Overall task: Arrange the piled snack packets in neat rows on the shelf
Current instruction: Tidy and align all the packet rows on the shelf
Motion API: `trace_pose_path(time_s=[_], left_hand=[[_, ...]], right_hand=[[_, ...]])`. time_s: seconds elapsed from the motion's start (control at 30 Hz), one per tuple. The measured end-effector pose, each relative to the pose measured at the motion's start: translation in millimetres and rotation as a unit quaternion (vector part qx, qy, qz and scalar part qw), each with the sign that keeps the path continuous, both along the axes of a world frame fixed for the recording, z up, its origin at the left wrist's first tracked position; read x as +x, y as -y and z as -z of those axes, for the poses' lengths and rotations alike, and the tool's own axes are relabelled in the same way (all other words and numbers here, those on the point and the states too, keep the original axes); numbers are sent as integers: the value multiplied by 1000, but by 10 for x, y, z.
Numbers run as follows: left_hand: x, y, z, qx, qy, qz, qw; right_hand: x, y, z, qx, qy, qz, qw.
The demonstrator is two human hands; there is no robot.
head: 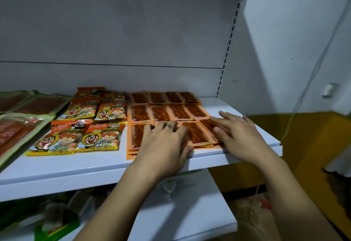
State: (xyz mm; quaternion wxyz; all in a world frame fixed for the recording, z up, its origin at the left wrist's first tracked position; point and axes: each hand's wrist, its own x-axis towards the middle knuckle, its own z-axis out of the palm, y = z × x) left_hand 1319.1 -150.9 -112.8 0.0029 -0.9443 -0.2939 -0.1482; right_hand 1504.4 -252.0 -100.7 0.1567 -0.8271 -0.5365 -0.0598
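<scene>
Small orange snack packets (pixel 160 113) with dark red sticks lie in three rows on the white shelf (pixel 95 164), right of centre. My left hand (pixel 163 143) lies flat with spread fingers on the front row's middle packets. My right hand (pixel 241 132) rests flat on the front-right packet (pixel 209 124), fingers straight and pointing left, the thumb on the packet's near part. The front row sits on a thin stack at the shelf's front edge.
Yellow cartoon-face packets (pixel 91 136) lie in rows to the left, and green-edged flat packs (pixel 17 124) further left. The shelf's right end (pixel 273 142) is bare. A lower shelf (pixel 180 212) holds clutter at its left. A wall and cable stand on the right.
</scene>
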Motion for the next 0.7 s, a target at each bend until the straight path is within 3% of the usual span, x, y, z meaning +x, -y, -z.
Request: trace_pose_path(time_s=[0.2,0.7], left_hand=[[303,147,-83,7,-18,-5,1000],[441,182,-145,-73,-19,-61,995]], right_hand=[[100,2,105,-31,0,-10,999],[376,18,168,21,-51,-91,994]])
